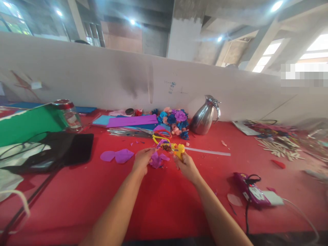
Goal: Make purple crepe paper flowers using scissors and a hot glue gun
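My right hand (188, 167) is wrapped round the handle of a yellow hot glue gun (181, 149). A long translucent glue stick (208, 151) extends to the right from behind it. Pinched in the fingers of my left hand (142, 160) is a piece of purple crepe paper (159, 144), close to the gun's nozzle end. More crumpled purple paper (155, 160) lies just below, between my hands. Two cut purple petals (123, 156) rest on the red table left of my left hand. Scissors with yellow handles (156, 139) lie just beyond the gun.
Paper flowers (176, 118) are heaped at the back, beside a steel jug (203, 118). Purple paper sheets (133, 120) lie over thin wires (128, 132). A glass jar (70, 116) and black phone (79, 148) are left; a purple power strip (249, 191) with cords is right.
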`<state>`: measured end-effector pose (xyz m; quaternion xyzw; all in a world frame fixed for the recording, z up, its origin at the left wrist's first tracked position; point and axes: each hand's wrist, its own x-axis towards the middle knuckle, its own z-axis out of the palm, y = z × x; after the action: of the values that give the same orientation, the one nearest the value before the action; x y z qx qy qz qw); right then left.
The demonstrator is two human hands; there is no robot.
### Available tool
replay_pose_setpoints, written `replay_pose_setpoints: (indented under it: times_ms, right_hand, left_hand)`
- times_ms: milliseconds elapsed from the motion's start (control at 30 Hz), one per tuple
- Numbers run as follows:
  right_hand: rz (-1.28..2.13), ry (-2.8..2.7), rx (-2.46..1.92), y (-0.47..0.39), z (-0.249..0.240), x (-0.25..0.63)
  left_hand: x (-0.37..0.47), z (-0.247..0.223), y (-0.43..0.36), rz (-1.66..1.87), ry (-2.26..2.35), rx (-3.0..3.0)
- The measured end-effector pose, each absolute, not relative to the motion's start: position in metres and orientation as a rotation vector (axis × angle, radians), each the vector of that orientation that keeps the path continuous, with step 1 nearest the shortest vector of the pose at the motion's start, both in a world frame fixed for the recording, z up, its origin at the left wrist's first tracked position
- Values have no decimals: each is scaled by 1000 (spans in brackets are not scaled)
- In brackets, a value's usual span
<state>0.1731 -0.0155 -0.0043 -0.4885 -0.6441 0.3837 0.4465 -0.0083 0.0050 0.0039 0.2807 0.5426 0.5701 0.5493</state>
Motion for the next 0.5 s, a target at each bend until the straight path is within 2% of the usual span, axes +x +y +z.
replay_pose_setpoints:
  times_ms: [500]
  right_hand:
    - [988,-1505,-1153,-18,0,172]
  left_hand:
    - [-8,8,3,1344,1273,641]
